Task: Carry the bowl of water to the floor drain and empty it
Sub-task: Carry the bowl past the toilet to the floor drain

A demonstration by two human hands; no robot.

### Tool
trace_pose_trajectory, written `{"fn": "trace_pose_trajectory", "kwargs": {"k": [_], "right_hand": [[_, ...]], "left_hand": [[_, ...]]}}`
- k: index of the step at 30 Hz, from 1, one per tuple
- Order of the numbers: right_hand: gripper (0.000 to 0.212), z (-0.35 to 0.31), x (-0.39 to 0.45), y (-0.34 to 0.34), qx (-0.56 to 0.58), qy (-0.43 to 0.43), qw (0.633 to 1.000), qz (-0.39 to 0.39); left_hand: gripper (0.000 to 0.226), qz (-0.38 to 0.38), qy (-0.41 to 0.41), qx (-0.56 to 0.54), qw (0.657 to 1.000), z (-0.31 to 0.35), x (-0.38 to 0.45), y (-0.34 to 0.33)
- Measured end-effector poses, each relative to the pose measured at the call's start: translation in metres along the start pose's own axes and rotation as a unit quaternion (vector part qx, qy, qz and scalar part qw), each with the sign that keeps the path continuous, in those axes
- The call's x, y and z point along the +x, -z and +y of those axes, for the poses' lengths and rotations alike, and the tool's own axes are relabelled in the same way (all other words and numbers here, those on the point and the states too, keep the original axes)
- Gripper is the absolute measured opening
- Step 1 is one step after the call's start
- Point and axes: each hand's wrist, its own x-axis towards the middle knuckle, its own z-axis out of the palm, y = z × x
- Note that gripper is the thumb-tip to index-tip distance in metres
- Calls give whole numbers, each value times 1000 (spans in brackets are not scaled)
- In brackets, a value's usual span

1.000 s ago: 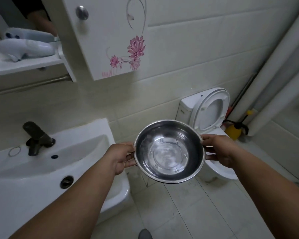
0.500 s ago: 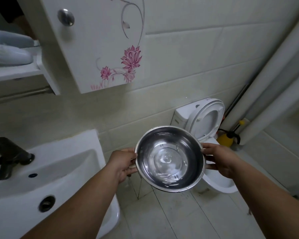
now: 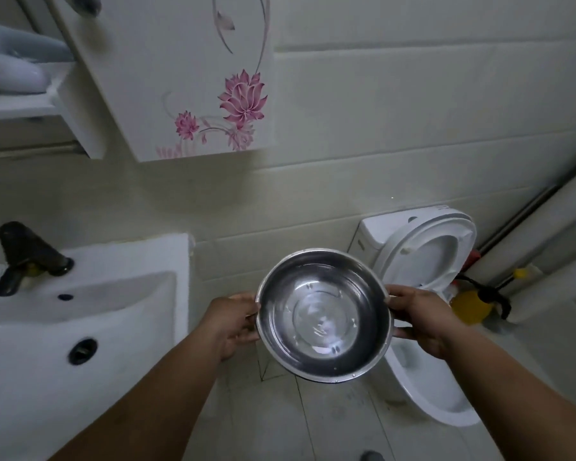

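Observation:
A round steel bowl (image 3: pixel 323 316) with a shallow layer of clear water hangs level in the air above the tiled floor (image 3: pixel 333 424). My left hand (image 3: pixel 231 322) grips its left rim and my right hand (image 3: pixel 421 319) grips its right rim. The bowl sits between the sink and the toilet, slightly in front of the toilet's bowl. No floor drain shows in this view.
A white sink (image 3: pixel 90 314) with a dark tap (image 3: pixel 24 257) stands at the left. Above it hangs a white cabinet (image 3: pixel 180 78) with pink flowers. A toilet (image 3: pixel 426 261) with its lid up stands at the right, with a yellow plunger-like item (image 3: pixel 469 306) and pipes beyond it.
The bowl stays held in both hands and level. The view has swung slightly back left and down, so more of the sink and tap shows again; the water ripples.

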Motion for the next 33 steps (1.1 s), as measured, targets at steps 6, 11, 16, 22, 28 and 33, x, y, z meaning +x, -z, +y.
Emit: {"fn": "trace_pose_trajectory", "kwargs": {"k": [6, 11, 16, 22, 28, 33], "right_hand": [[30, 0, 43, 19, -28, 1, 998, -49], [29, 9, 81, 28, -47, 0, 996, -73], [30, 30, 116, 25, -54, -3, 995, -78], [30, 85, 165, 0, -35, -12, 997, -63], [27, 138, 211, -21, 0, -24, 998, -57], [27, 186, 255, -38, 7, -23, 998, -55]], "left_hand": [[10, 45, 15, -39, 998, -30, 13, -25], [12, 77, 22, -67, 995, -55, 33, -43], [14, 98, 25, -78, 992, -77, 62, -48], [24, 100, 37, -48, 993, -111, 122, -36], [20, 102, 37, -32, 994, -148, 173, -25], [25, 120, 40, -36, 991, -189, 218, -15]]}}
